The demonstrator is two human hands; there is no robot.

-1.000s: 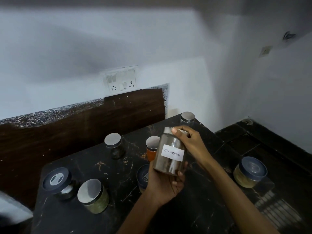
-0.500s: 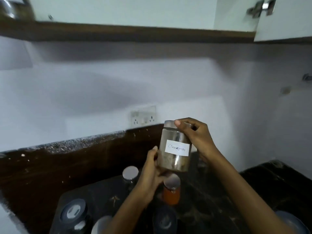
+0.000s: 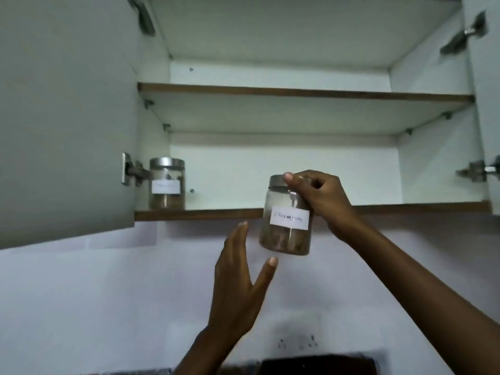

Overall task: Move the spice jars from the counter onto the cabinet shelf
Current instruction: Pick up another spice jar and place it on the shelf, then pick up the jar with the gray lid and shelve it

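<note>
Open grey cabinet door (image 3: 65,117) at left, hung on a metal hinge (image 3: 134,171); edge of a second open door (image 3: 488,104) at right, with its own hinge (image 3: 474,171). Below, pale wall (image 3: 108,293) bearing a blurred socket plate (image 3: 297,342) above a dark backsplash strip (image 3: 319,365).

1. The cinnamon jar (image 3: 286,226) has a clear, glossy body (glass or plastic cannot be told), a brushed metal lid and a matt white paper label.
2. The second jar (image 3: 167,185), at nine o'clock from it, has the same clear wall, a dull silver metal lid and a paper label.
3. The cabinet shelf (image 3: 216,214) has a brown wood-look front edge. Its inner panels are smooth, matt white.
4. The door (image 3: 67,117), at nine o'clock, is smooth, matt grey.
5. The hinges (image 3: 136,171) are shiny metal.
6. The wall (image 3: 108,293), at six o'clock, looks matt and painted.
</note>
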